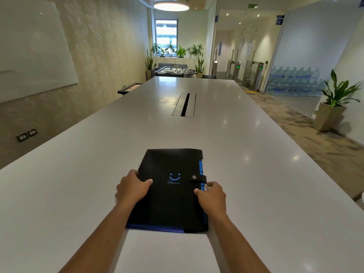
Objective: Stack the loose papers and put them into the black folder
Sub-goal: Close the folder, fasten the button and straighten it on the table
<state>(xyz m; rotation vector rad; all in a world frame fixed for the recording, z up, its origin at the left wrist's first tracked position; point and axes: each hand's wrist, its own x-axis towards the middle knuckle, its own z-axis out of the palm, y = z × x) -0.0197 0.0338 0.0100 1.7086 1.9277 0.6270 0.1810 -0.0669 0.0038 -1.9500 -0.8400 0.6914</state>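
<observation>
The black folder (171, 192) lies closed and flat on the white table (78, 184), its snap strap fastened at the right edge. A blue smile logo shows on its cover and blue edges show along its right and near sides. My left hand (132, 187) grips the folder's left edge, thumb on the cover. My right hand (211, 196) holds the right edge just below the strap. No loose papers are visible on the table.
A cable slot (185, 105) is set into the middle of the long table. A potted plant (334, 103) stands on the floor at the right. Stacked water bottles (295, 81) and a foosball table (173, 71) stand farther back.
</observation>
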